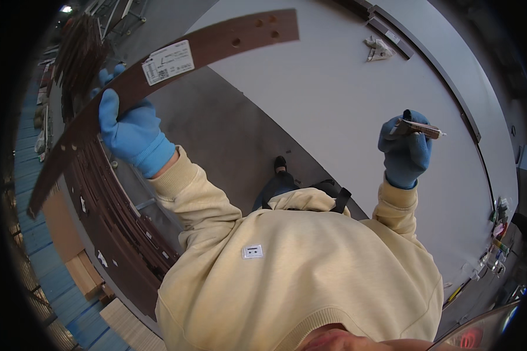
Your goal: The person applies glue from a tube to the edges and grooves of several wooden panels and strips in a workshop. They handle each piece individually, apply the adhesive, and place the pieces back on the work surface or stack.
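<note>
My left hand (132, 131), in a blue glove, is closed round a long dark brown board (216, 44) and holds it up off to the left. A white printed label (168, 62) is stuck on its face, and several round holes show near its far end. Over the pale table, my right hand (405, 149), also gloved in blue, is closed on a small brown tube-like thing (423, 128) with a whitish tip. The fingers partly cover it, so its exact kind cannot be made out.
A large pale table (334, 88) spans the right. Along its far side lie dark brown strips (445, 76) and a clear bag of small parts (379, 49). Stacked brown boards (120, 216) are at the left. Assorted small tools (498, 248) sit near the right edge.
</note>
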`<state>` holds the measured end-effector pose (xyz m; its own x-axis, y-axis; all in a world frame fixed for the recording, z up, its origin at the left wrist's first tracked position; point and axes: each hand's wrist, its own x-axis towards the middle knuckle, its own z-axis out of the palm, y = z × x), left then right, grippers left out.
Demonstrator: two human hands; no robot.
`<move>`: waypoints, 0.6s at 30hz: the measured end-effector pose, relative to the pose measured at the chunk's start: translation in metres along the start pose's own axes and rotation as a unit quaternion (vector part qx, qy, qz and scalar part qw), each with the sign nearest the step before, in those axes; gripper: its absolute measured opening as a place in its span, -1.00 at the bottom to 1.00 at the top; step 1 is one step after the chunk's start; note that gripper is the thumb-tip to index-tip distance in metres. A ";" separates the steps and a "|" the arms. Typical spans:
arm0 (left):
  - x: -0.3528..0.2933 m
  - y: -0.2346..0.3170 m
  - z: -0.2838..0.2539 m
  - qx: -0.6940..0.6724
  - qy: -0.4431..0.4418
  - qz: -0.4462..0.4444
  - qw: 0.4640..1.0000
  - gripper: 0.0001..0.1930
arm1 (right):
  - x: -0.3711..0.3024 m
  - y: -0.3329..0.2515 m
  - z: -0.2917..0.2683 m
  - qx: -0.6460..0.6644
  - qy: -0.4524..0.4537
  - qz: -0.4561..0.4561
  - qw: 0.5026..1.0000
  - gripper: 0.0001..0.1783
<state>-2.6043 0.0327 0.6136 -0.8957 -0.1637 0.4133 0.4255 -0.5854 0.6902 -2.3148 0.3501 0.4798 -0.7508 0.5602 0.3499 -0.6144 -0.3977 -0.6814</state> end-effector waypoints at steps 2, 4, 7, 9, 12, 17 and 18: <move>0.000 0.009 -0.002 -0.007 -0.007 0.027 1.000 -0.56 | 0.011 -0.001 0.028 -0.013 -0.032 0.003 0.999 -0.52; -0.002 0.013 -0.009 -0.020 -0.004 0.034 0.999 -0.51 | 0.022 0.005 0.040 -0.008 -0.074 -0.005 0.997 -0.51; 0.001 0.021 -0.024 -0.026 0.015 0.013 0.999 -0.44 | 0.037 0.034 0.068 0.001 -0.051 -0.035 0.998 -0.51; 0.001 0.025 -0.029 0.004 0.025 -0.014 1.000 -0.46 | 0.053 0.060 0.088 0.011 -0.032 -0.078 0.996 -0.52; -0.005 0.028 -0.035 0.026 0.019 -0.070 0.997 -0.49 | 0.088 0.089 0.116 0.096 -0.002 -0.094 0.991 -0.57; -0.032 0.011 -0.043 0.028 0.073 -0.138 0.987 -0.53 | 0.108 0.100 0.114 0.093 -0.058 -0.086 0.990 -0.63; -0.036 0.006 -0.045 0.021 0.086 -0.137 0.987 -0.53 | 0.108 0.095 0.117 0.117 -0.066 -0.076 0.988 -0.64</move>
<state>-2.5748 -0.0002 0.5762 -0.9850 -0.1388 0.1030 0.1660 -0.5929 0.7880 -2.4832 0.2877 0.5283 -0.6610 0.5336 0.5276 -0.7503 -0.4813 -0.4533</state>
